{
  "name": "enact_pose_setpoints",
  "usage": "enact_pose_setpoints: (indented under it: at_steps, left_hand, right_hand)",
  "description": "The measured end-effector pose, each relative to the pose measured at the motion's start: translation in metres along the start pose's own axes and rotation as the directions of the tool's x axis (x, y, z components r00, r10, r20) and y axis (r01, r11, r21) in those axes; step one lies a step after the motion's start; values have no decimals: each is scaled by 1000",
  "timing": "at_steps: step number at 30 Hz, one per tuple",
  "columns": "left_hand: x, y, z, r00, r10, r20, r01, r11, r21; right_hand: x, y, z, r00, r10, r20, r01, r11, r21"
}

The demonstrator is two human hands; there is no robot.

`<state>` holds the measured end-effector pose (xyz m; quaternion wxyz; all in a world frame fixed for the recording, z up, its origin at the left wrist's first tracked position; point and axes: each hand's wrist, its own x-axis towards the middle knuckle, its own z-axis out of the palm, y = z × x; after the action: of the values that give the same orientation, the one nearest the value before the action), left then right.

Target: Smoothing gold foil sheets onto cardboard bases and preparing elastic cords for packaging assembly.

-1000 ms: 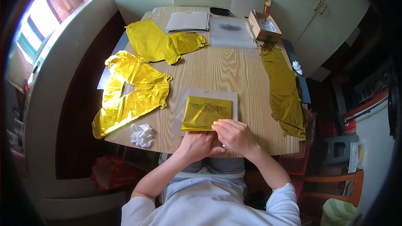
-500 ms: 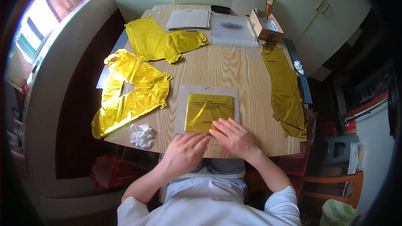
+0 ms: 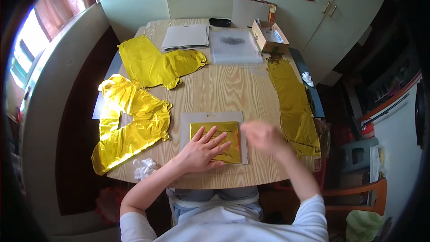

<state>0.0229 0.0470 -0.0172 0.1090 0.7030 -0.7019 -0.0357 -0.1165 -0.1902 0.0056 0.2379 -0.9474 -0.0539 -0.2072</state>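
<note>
My left hand (image 3: 204, 151) lies flat, fingers spread, on a folded square of gold foil balloon (image 3: 230, 130). Dark print shows on the foil's face, partly hidden under the fingers. Beneath it is a light grey card (image 3: 191, 117) with a hanging slot at its far edge, lying near the front of the table. My right hand (image 3: 263, 136) is just right of the card, apart from the foil. Motion smears its fingers, so I cannot make out whether they hold anything.
Flat gold foil balloons lie at the far left (image 3: 145, 58), near left (image 3: 150, 107) and right (image 3: 293, 103) of the wooden table (image 3: 233, 85). Behind are stacked cards (image 3: 186, 36), clear plastic bags (image 3: 235, 51) and a small box (image 3: 268, 45). Crumpled white material (image 3: 144, 168) sits front left.
My left hand has moved onto the folded foil and spread flat. My right hand has lifted away from the foil to the right. The view has shifted, placing the table lower.
</note>
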Motion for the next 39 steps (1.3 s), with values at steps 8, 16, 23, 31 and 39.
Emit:
enact_pose_setpoints:
  at_steps: [8, 16, 23, 31, 39]
  left_hand:
    - [3, -1, -10, 999, -36, 13, 36, 999, -15]
    - [3, -1, -10, 999, -43, 25, 43, 999, -5]
    - [6, 3, -10, 999, -43, 6, 43, 999, -1]
    - [4, 10, -11, 997, -78, -26, 79, 997, 16]
    - [7, 13, -6, 988, 78, -133, -92, 990, -107]
  right_hand:
    - [93, 166, -18, 953, 216, -210, -297, 798, -525]
    - [103, 180, -11, 888, 455, -74, -431, 763, -482]
    - [103, 184, -25, 858, 514, 6, -428, 721, -545]
    - [55, 127, -30, 859, 473, 198, -333, 808, -487]
    - [-46, -30, -36, 872, 489, 36, -490, 870, 50]
